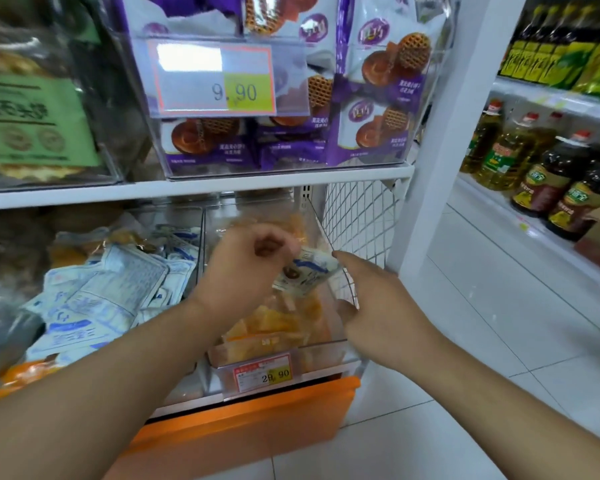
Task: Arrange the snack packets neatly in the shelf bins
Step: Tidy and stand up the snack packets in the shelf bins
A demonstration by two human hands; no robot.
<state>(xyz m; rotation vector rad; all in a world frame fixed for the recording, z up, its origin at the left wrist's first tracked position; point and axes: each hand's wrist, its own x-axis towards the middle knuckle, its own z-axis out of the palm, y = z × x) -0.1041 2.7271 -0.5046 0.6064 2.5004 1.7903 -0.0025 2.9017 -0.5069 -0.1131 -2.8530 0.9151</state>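
Observation:
My left hand (246,268) pinches a small white-and-blue snack packet (307,273) above the clear lower-right bin (326,351), which holds orange packets (274,323). My right hand (371,306) hovers just right of the packet, forefinger straight and pointing at it, thumb spread below; it holds nothing. The bin to the left (201,237) is piled with several matching white-and-blue packets (118,292), lying at loose angles.
Above, a clear bin of purple biscuit packets (371,133) carries a 9.90 price tag (215,79). A white wire mesh panel (361,220) closes the shelf's right end. Oil bottles (541,174) line a shelf across the tiled aisle. An orange base (257,420) runs below the bins.

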